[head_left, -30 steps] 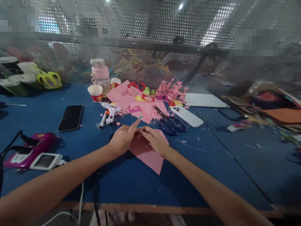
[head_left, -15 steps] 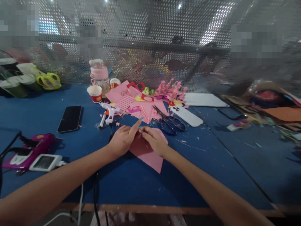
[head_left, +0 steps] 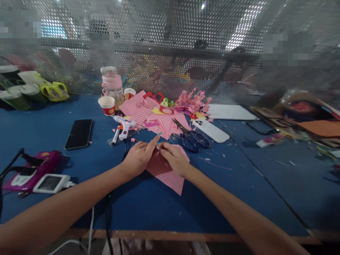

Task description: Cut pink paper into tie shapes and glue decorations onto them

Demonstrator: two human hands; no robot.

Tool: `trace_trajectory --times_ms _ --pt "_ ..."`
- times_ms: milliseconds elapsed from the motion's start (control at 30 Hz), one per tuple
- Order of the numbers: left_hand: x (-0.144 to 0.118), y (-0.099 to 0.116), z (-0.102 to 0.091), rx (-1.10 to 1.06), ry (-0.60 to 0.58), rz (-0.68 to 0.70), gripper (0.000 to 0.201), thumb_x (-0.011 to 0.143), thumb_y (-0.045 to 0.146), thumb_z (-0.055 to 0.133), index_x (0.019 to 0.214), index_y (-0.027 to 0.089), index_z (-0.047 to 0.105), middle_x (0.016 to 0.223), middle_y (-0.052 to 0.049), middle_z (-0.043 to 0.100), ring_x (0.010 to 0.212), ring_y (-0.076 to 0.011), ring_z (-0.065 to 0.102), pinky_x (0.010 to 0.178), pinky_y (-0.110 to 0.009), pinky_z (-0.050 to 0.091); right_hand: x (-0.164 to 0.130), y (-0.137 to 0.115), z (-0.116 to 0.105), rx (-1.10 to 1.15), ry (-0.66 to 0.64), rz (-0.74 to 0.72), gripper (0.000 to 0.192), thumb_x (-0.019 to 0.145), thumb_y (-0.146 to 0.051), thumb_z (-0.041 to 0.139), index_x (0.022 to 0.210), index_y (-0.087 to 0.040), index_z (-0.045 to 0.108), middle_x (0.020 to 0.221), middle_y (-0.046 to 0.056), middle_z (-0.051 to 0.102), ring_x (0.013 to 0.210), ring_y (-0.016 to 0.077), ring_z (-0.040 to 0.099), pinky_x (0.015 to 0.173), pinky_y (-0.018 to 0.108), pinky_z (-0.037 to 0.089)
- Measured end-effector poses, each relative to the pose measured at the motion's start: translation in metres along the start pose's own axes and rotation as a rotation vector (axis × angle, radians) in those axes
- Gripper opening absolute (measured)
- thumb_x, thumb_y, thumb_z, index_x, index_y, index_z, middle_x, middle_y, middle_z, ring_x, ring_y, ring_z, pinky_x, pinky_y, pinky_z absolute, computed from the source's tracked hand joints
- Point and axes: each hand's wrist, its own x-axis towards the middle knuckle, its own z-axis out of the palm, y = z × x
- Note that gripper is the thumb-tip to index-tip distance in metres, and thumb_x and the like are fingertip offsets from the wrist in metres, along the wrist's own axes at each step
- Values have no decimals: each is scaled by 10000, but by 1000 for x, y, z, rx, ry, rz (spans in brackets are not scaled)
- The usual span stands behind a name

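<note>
Head view: flat pink paper sheet [head_left: 166,173] under hands.

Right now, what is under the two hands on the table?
A pink paper sheet lies flat on the blue table under the left hand and right hand. The sheet's far edge is covered by the fingers.

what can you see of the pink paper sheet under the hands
The pink paper sheet is a plain, matte sheet, thin like craft paper, lying flat on the blue table and turned so one corner points toward the person. The left hand and right hand both press on its far part, fingertips meeting there and hiding that end. Its near edges look straight and clean. Small paper scraps lie around it.
</note>
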Motion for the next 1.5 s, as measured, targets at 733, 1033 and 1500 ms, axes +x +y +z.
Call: trace_trajectory --times_ms 733,1033,1500 --pt "1 -1 0 -76 12 -65 514 847 104 382 1334 128 219 818 -60 685 694 -135 639 624 -255 509 1 -1 -3 -155 32 -98 147 772 -325 409 711 -200 456 547 -56 377 499 89 353 482 233 280" --pt "-2 -3 2 -131 -24 -116 512 826 87 404 1318 135 269 850 -71 692 745 -146 652 660 -264 513 3 -1 -3 -211 69 -116 133 749 -302 405 691 -194 456 570 -41 436 534 96 390 533 245 315" --pt "5 -3 6 -445 -81 -551 477 717 49 543 1175 138 444 757 -16 712 719 -144 671 660 -241 525 7 6 2 -62 93 -19 106 701 -276 431 626 -204 414 489 -83 297 432 65 241 438 226 202"
